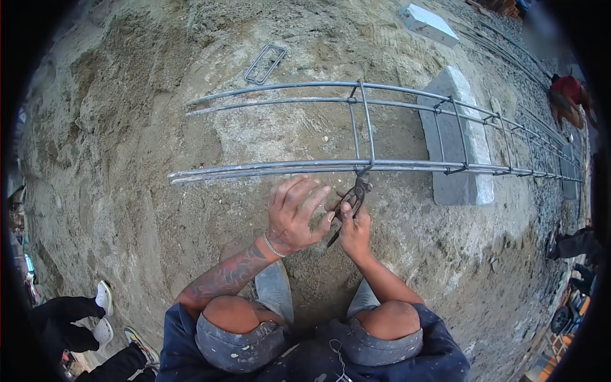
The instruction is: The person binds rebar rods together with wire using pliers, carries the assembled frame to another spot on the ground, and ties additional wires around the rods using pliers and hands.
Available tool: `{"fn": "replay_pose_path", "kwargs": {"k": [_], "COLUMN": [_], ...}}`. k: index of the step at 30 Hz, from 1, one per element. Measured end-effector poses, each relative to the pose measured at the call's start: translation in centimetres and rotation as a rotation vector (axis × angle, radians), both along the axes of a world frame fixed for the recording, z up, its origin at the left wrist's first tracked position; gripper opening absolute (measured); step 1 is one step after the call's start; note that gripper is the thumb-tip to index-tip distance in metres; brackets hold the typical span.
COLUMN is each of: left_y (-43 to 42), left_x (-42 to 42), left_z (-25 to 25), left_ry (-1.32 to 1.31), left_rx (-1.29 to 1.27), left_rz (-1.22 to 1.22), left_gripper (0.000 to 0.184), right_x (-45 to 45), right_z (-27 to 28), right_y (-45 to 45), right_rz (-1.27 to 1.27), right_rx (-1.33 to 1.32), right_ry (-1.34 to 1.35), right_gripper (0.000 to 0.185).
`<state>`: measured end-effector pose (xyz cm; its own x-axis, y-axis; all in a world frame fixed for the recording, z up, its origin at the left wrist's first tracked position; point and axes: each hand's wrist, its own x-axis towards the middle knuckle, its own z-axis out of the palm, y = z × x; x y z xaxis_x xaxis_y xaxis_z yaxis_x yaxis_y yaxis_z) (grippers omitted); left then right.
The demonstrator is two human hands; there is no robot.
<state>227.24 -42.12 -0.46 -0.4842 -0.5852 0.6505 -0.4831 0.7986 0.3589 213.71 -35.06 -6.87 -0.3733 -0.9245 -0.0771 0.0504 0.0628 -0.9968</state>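
Observation:
A long cage of steel bars (273,169) with rectangular stirrups runs from the middle of the view to the right. My right hand (355,232) is closed around the handles of dark pincers (358,194), whose jaws are at the lower bars, by the foot of the nearest stirrup (368,127). My left hand (298,213) is just left of the pincers, its fingers spread and nothing seen in them. It lies below the lower bars.
A loose stirrup (265,64) lies on the ground above the cage. A grey block (455,140) sits under the bars, and another block (429,24) is at the top right. People's legs (70,318) show lower left; a person in red (568,99) is far right.

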Motion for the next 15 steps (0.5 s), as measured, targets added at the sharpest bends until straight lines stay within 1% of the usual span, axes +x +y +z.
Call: {"fn": "replay_pose_path", "kwargs": {"k": [1,2,4,6,8,10,12,13,14,15], "left_y": [0.6,1.2,2.4,2.8,2.9,3.2,3.3,3.4,3.7,3.8], "left_x": [0.3,0.4,0.3,0.6,0.2,0.1,-0.6,-1.0,-1.4,-2.0], "left_z": [-1.4,-2.5,-4.5,-6.3,-6.3,-8.0,-6.6,-6.3,-6.2,-6.1], "left_ry": [-0.036,-0.037,0.063,0.011,0.099,0.055,0.159,0.113,0.224,0.344], "left_rx": [0.105,0.096,0.865,0.945,1.180,1.148,1.422,1.400,1.529,1.657], "left_rz": [-0.085,-0.092,-0.121,-0.244,-0.207,-0.235,-0.238,-0.262,-0.306,-0.347], "left_gripper": [0.054,0.054,0.058,0.061,0.055,0.049,0.046,0.046,0.040,0.036], "right_x": [0.2,0.4,0.4,0.4,0.0,-0.8,-2.3,-3.0,-3.7,-4.5], "right_z": [0.1,0.2,0.0,-1.0,-0.9,1.2,2.5,3.5,4.4,4.9], "right_y": [-0.1,-0.2,0.4,0.8,1.3,1.5,2.2,2.6,3.3,4.3], "right_rz": [-0.007,-0.015,-0.039,-0.028,0.030,0.088,0.241,0.285,0.325,0.309], "right_rx": [0.012,0.021,0.034,0.054,0.115,0.099,0.445,0.470,0.504,0.484], "right_ry": [0.002,0.007,0.030,0.087,0.093,0.191,0.015,0.094,0.177,0.284], "right_gripper": [0.037,0.036,0.035,0.035,0.034,0.036,0.040,0.042,0.043,0.042]}}
